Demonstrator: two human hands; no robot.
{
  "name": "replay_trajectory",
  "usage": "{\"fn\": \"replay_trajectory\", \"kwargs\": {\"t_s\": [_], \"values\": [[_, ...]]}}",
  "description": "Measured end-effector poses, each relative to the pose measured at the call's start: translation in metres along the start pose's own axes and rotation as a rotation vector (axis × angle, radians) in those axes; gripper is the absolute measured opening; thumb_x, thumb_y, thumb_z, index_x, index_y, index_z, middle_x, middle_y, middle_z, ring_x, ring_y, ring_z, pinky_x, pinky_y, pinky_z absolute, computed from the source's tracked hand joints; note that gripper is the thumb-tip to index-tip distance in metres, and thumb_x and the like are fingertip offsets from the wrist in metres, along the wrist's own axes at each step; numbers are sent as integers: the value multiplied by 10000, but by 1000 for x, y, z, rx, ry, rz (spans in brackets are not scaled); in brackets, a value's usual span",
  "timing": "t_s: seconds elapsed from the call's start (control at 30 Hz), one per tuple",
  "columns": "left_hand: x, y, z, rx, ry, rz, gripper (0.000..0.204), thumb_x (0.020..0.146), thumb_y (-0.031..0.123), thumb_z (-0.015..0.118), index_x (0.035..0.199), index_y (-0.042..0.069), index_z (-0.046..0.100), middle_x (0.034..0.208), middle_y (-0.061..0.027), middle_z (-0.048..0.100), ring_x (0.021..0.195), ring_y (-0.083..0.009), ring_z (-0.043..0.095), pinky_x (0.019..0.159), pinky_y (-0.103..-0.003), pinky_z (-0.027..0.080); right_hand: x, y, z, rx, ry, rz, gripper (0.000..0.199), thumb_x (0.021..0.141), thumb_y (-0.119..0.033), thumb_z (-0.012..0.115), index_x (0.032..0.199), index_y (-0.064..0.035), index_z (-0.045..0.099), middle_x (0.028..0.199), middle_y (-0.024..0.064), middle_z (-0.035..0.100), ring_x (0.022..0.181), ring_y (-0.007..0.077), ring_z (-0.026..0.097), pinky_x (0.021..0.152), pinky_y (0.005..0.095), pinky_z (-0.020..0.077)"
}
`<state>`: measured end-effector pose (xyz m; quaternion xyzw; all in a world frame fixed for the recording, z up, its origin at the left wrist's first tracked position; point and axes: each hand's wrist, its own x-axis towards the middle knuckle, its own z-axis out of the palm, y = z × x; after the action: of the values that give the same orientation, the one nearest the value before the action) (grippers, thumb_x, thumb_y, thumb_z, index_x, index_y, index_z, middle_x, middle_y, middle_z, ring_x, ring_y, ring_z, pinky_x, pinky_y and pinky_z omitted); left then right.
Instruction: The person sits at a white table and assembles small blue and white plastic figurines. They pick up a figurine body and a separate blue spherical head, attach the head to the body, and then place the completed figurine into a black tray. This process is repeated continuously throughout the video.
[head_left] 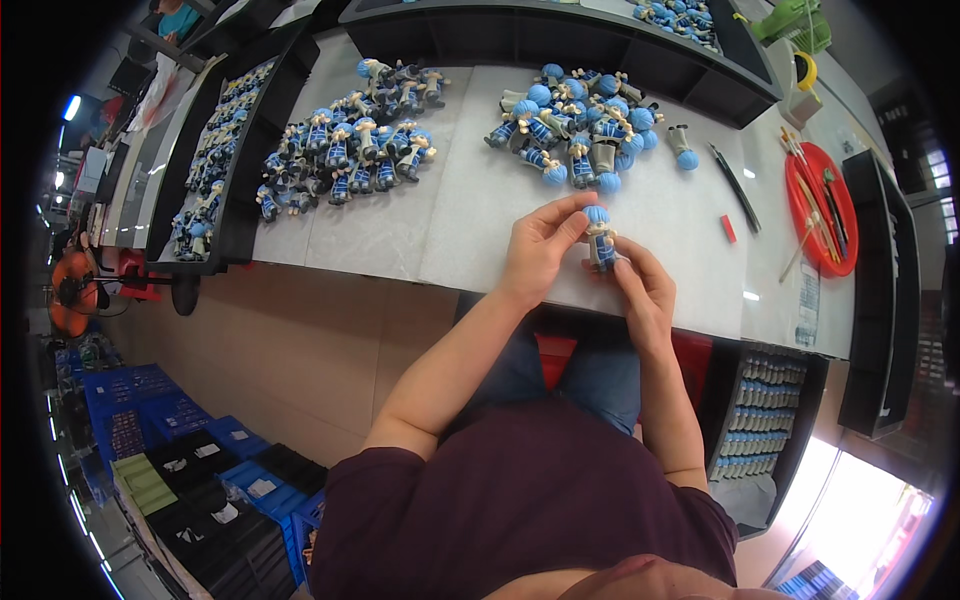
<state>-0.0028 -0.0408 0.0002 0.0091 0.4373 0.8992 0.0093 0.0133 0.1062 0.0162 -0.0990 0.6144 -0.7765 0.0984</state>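
A small figurine with blue hair and a blue and grey body is upright between my hands, close to the table's front edge. The thumb and fingers of my left hand pinch it at the head. My right hand grips it low down, by the legs. Just beyond lies a pile of similar blue-haired figurines, heads pointing many ways. A second pile of figurines is spread on the table to the left.
Right of the piles lie a lone figurine, a black pen-like tool and a small red block. A red oval tray carries brushes. Black trays with figurines stand at the left and far side; another rack is low right.
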Motion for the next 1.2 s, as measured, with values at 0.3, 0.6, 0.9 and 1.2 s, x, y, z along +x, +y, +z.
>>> {"fn": "replay_trajectory", "kwargs": {"t_s": [0.3,0.6,0.9,1.2], "values": [[-1,1,1,9,14,-16,264,881,101,491,1116,-18,523,1036,-117,583,907,-158,555,813,-297,446,-1,0,-2,-20,-49,-30,290,870,-44,474,1129,85,465,991,159,575,885,201,581,761,295,474],[0,1,0,-20,-2,-28,264,901,125,453,1106,-21,532,1034,-121,583,910,-165,555,820,-309,446,-1,2,-2,18,-44,-50,300,864,-16,463,1144,85,434,1075,160,525,909,194,564,754,304,478],[-1,1,0,-14,-6,-28,262,899,125,459,1101,-22,537,1030,-117,584,912,-163,554,819,-310,446,-1,4,-2,23,-37,-55,305,861,-9,463,1150,82,430,1096,152,514,913,184,558,757,303,477],[-1,0,-1,28,-12,-3,268,877,102,500,1110,-26,533,1034,-106,584,915,-149,549,824,-297,438,-1,6,-4,5,-49,-77,341,846,-34,517,1161,62,431,1089,142,517,927,181,551,777,300,475]]}}
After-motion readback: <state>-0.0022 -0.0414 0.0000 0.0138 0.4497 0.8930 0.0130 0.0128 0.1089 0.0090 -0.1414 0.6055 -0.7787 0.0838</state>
